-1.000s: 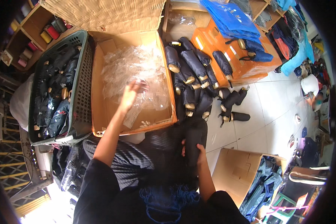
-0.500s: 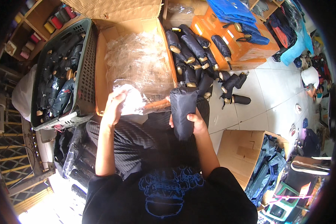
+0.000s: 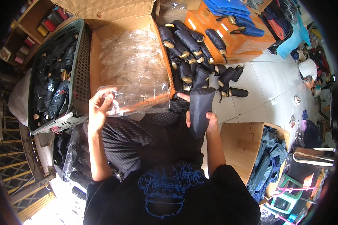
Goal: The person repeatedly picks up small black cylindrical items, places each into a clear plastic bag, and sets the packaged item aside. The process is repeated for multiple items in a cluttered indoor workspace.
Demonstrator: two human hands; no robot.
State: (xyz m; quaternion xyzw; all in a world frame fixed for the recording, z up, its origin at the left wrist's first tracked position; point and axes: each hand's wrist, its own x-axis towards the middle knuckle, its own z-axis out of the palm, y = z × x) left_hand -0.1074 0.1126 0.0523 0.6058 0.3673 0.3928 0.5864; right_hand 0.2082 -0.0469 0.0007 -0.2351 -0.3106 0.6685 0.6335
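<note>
Left hand (image 3: 97, 110) pinches a clear plastic bag (image 3: 139, 98); right hand (image 3: 204, 120), mostly hidden, grips a folded dark umbrella (image 3: 199, 110).

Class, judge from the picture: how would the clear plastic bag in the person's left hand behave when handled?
The clear plastic bag probably feels floppy: it hangs crinkled from the left hand. Likely very light, since fingertips alone hold it out. Its glossy film may be slippery.

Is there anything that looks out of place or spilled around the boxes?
Yes. Several folded dark umbrellas lie loose on the white tile floor beside the orange box, at mixed angles, not stacked like the rest.
</note>
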